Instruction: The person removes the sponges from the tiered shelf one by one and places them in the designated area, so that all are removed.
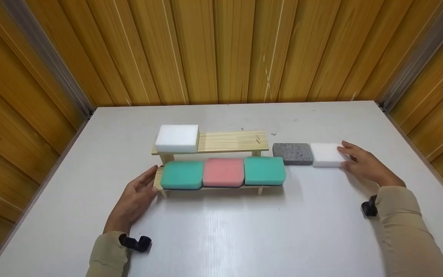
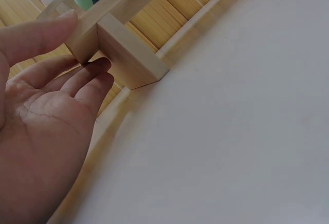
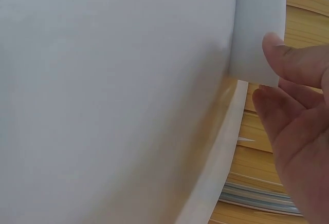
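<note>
Small dk marks [image 1: 273, 134] on tbl [image 1: 225, 238] nr upper tier's R end, too small to read. Count: 1 wood stand [image 1: 233, 141] w/ 2 tiers, mid-tbl; 3 sponges in a row on lower tier = L green sponge [image 1: 183, 175], pink sponge [image 1: 223, 172], R green sponge [image 1: 265, 170], pink btwn the greens; 2 white blocks, 1 grey blk.

Upper white blk [image 1: 177, 136] sits L end of upper tier. Grey blk [image 1: 292, 153], speckled, flat on tbl just R of stand; tbl white blk [image 1: 325, 154] touches its R side.

L hand [image 1: 135, 198]: part closed, thumb + fingers gripping lower tier's L end. R hand [image 1: 367, 163]: narrow gap, thumb + fingers pinching R end of tbl white blk.
</note>
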### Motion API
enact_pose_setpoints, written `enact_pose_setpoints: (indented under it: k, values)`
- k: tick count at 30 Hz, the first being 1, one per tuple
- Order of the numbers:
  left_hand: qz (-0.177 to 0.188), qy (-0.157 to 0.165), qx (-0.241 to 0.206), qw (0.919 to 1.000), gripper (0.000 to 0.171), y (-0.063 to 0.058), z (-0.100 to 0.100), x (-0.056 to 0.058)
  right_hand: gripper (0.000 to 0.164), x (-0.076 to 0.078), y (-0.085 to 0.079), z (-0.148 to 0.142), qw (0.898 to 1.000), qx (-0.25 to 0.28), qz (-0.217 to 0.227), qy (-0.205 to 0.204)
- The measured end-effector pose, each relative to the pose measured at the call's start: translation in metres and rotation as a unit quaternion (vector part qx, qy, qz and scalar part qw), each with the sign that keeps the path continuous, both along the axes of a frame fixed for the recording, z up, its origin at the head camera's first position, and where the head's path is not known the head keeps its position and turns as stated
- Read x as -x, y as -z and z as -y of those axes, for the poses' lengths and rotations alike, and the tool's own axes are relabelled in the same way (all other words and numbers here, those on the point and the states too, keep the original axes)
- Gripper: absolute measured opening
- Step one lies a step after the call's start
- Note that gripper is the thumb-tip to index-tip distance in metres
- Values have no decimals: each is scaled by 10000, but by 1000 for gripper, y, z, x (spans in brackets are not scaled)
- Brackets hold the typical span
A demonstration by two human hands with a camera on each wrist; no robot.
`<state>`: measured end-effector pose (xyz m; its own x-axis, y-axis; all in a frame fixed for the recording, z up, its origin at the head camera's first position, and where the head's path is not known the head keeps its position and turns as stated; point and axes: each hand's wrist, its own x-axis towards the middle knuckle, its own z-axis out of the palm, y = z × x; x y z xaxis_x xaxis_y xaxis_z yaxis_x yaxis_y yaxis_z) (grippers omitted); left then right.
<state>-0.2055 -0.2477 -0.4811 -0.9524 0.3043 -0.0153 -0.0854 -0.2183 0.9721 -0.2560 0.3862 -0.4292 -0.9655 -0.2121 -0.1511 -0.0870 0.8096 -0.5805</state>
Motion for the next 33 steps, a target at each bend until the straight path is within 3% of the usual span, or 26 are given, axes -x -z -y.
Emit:
enact_pose_setpoints:
  k: [20,26,33]
  values:
    - [-199,8,58,9998,70,0,1,-1,54,-5,3,6,9979,99,-615,170]
    - [-46,16,-102,9999,75,-1,-1,0,55,-5,5,4,9940,78,-1092,78]
    - [28,81,-218,9997,78,0,0,0,68,-4,-2,4,9974,43,-695,204]
